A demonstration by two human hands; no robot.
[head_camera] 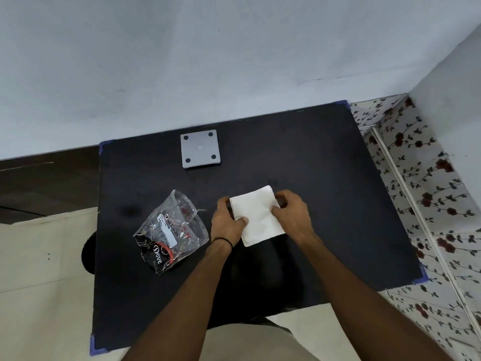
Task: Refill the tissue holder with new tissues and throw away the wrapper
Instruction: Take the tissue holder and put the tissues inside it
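Left hand [227, 221] and right hand [291, 213] both clasp the white tissue stack [256, 216] from opposite edges, stack at table [338, 204] centre. Grey tissue holder [200, 148] lies at 11 o'clock from the stack, well apart, apparently underside up, four dark feet showing; contents not visible. Emptied clear wrapper [170, 231] lies at 9 o'clock, nearer the left hand.
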